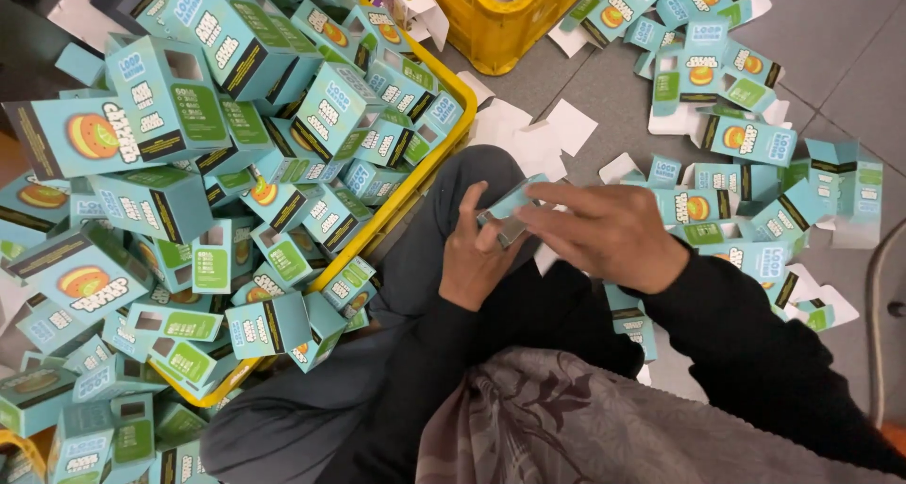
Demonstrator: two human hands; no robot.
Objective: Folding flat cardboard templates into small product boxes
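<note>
A small teal carton [511, 210] sits between both my hands above my lap. My left hand [475, 254] grips its near end from below, thumb up along its side. My right hand [604, 234] closes over its far end, fingers stretched leftward across the top. Most of the carton is hidden by my fingers; only a teal face and a grey edge show. I wear black sleeves, and a patterned grey cloth [557, 418] hangs at the bottom of the view.
A yellow crate [451, 124] heaped with several folded teal cartons fills the left. A second yellow crate [514, 26] stands at the top centre. Flat, unfolded teal cartons [746, 135] and white card scraps [538, 135] lie scattered on the grey floor at right.
</note>
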